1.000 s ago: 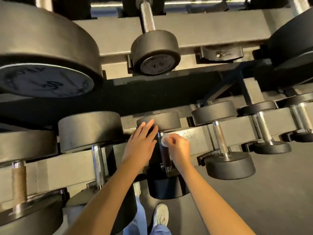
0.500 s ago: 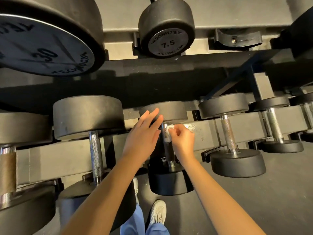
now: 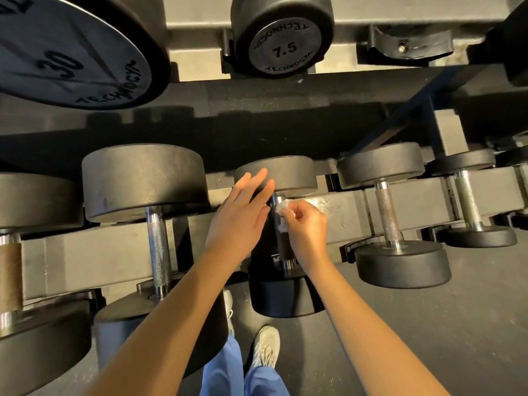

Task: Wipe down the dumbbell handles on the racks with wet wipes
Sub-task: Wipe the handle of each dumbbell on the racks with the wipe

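Note:
A black dumbbell [image 3: 288, 172] lies on the lower rack in the middle, its dark handle [image 3: 283, 244] running toward me. My right hand [image 3: 307, 228] pinches a small white wet wipe [image 3: 281, 211] against the upper part of that handle. My left hand [image 3: 243, 215] is beside the handle on its left, fingers straight, fingertips reaching the dumbbell's far head. The near head [image 3: 285, 295] sits below my wrists.
More dumbbells line the lower rack: a large one at left with a knurled steel handle [image 3: 157, 252], smaller ones at right [image 3: 385, 212]. The upper rack holds a 30 plate head [image 3: 65, 50] and a 7.5 dumbbell [image 3: 281, 38]. The dark floor [image 3: 457, 338] and my shoes lie below.
The view has tilted down and closer to the lower rack. My right hand with the wipe has shifted slightly along the handle's upper end; my left hand stays by the far head.

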`<state>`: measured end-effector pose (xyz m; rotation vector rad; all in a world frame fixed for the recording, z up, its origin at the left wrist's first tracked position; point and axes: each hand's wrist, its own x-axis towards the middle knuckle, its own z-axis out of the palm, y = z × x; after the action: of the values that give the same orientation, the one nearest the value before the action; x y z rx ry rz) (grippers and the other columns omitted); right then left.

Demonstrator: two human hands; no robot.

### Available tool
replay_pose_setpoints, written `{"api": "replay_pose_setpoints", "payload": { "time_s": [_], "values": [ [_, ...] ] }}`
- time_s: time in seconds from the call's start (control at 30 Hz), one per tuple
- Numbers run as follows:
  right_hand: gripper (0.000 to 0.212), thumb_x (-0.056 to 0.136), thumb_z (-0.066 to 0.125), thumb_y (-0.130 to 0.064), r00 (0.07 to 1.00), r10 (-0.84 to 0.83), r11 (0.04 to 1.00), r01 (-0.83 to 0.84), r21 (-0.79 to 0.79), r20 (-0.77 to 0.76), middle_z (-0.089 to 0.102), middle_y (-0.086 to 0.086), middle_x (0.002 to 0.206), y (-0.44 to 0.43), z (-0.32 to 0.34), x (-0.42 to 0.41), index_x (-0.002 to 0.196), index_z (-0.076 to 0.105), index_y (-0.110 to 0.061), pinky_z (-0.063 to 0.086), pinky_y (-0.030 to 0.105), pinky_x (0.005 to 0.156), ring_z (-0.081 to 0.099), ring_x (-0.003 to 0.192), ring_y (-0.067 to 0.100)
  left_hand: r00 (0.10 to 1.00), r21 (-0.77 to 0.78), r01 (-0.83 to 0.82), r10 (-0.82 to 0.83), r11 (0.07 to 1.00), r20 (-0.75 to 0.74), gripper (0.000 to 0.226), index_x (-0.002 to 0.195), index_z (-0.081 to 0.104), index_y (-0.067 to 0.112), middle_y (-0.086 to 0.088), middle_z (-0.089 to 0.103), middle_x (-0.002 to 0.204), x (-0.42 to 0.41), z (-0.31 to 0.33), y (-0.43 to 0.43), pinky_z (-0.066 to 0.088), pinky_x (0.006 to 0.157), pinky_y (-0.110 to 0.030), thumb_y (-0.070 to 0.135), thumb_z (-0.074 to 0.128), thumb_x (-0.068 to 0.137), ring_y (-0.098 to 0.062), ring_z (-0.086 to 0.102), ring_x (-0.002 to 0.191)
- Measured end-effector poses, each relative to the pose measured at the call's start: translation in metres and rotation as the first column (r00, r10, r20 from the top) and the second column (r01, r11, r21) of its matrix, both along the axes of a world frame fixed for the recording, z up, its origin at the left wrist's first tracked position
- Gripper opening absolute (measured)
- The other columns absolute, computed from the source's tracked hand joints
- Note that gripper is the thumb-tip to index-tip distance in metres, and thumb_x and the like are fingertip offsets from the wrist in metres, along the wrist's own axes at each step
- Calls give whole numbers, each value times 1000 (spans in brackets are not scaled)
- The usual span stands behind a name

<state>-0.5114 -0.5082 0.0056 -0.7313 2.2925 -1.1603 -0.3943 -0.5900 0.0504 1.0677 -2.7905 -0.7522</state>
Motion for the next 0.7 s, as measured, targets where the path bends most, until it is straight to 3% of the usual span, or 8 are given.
{"api": "replay_pose_setpoints", "payload": {
  "time_s": [0.07,0.17,0.23,0.3,0.4,0.47,0.57,0.7],
  "values": [
    [16,87,65,-14,989,129,990,-124,66,-71,57,-4,71,18,-5,1,71,65,-12,39,21,62,50,65,6,1000,3,-6,6,1000,-4,53,150,15,30,13,1,159,0,0,1,31,111,-32,26,35,102,-10,-4,146],
    [12,86,67,-10,974,222,960,-211,186,-41,57,-1,73,32,-6,-5,74,65,-8,40,17,61,53,66,9,1000,8,-16,16,1000,-13,52,150,15,29,13,1,159,0,1,2,33,111,-33,27,35,102,-10,-4,146],
    [9,86,65,-9,985,167,976,-160,150,-33,59,4,71,25,-2,-8,79,64,-5,46,21,60,56,65,14,1000,10,-15,16,1000,-15,52,150,16,29,13,2,159,0,1,2,34,111,-33,27,35,102,-10,-3,146],
    [1,87,62,-11,996,85,995,-85,54,5,62,0,70,12,4,-7,87,63,-11,52,21,64,61,65,6,1000,8,-10,11,1000,-17,52,150,16,29,13,2,159,0,1,2,34,111,-33,26,36,102,-11,-3,147],
    [12,90,59,-14,998,53,998,-53,-14,-28,63,-3,68,5,6,-2,79,64,-16,50,23,65,60,67,4,1000,0,-11,11,1000,-12,53,151,16,28,13,2,159,0,2,2,36,110,-33,26,36,102,-11,-3,147],
    [17,89,59,-15,990,130,991,-128,36,-61,66,2,73,13,-2,-2,76,68,-11,49,32,67,59,70,14,1000,7,-22,22,1000,-8,53,151,16,29,13,2,159,-1,1,2,36,109,-32,26,36,102,-10,-3,147],
    [13,86,66,-10,934,335,932,-310,186,-122,66,9,95,31,-8,-10,97,73,-8,45,24,72,57,82,16,999,11,-32,32,999,-13,54,151,16,29,14,2,159,-1,1,4,37,109,-32,26,36,102,-10,-3,147],
    [22,82,72,-12,834,511,853,-464,237,-207,62,6,93,37,-5,-14,104,71,-10,47,25,70,57,80,18,999,22,-39,40,999,-25,54,151,16,29,13,3,159,-3,2,5,39,108,-32,25,38,101,-11,-2,147]
  ]
}}
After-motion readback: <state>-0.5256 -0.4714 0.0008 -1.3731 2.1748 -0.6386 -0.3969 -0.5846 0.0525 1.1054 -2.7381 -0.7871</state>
